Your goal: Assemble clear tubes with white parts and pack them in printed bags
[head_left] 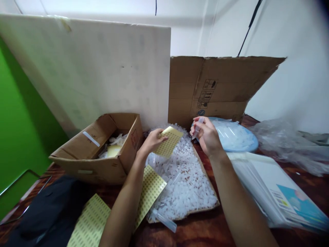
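My left hand (153, 141) pinches the edge of a yellow sticker sheet (170, 143) dotted with rows of small round labels. It hovers over a heap of small white plastic bits (190, 181) on a piece of cardboard. To the right, my right hand (207, 136) has its fingers closed on a narrow, translucent plastic piece (197, 129); its exact kind is hard to make out. Beneath my left forearm lies a second sticker sheet (151, 187), and another yellow sheet (91, 219) is at the lower left. A clear tube-like piece (166, 220) rests at the heap's front edge.
An open cardboard box (92, 168) with white pieces inside stands left. Behind my right hand, a blue basin (253, 142) holds translucent strips. Plastic-wrapped packs (272, 181) and crumpled clear film (288, 144) lie right. Black cloth or bag (51, 212) sits lower left. Upright boards (218, 79) close off the back.
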The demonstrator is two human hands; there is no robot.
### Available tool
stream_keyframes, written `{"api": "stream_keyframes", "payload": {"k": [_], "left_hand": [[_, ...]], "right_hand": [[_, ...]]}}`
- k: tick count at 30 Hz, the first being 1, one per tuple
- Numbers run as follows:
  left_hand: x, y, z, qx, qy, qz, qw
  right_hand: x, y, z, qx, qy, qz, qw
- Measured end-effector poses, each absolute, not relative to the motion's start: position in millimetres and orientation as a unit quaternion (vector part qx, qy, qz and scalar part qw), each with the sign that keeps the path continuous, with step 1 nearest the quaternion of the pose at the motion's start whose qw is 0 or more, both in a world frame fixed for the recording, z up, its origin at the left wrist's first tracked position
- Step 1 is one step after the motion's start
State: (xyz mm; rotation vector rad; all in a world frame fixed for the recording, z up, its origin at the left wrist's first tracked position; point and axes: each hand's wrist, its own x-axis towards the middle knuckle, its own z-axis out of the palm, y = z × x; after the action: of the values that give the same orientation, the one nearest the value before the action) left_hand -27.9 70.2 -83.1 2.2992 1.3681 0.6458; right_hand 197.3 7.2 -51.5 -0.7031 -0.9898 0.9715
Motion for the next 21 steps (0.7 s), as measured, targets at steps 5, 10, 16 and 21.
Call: {"api": "stream_keyframes", "payload": {"k": [5, 10, 16, 21], "left_hand": [[-16.6, 56.5, -58.8, 0.855, 0.3, 0.315, 0.282], [-15.5, 39.7, -41.3, 0.882, 0.239, 0.306, 0.266], [-14.4, 31.2, -37.2, 0.899, 0.263, 0.296, 0.185], [-10.6, 30.4, -33.2, 0.88, 0.222, 0.41, 0.093]], "right_hand": [[211.9, 0.7, -48.8, -0.436, -0.573, 0.331, 0.61], [221.5, -11.4, -38.8, -0.455, -0.658, 0.331, 0.501], [217.8, -21.8, -32.6, -0.445, -0.677, 0.39, 0.437], [210.4, -20.7, -36.4, -0.402, -0.649, 0.459, 0.454]]}}
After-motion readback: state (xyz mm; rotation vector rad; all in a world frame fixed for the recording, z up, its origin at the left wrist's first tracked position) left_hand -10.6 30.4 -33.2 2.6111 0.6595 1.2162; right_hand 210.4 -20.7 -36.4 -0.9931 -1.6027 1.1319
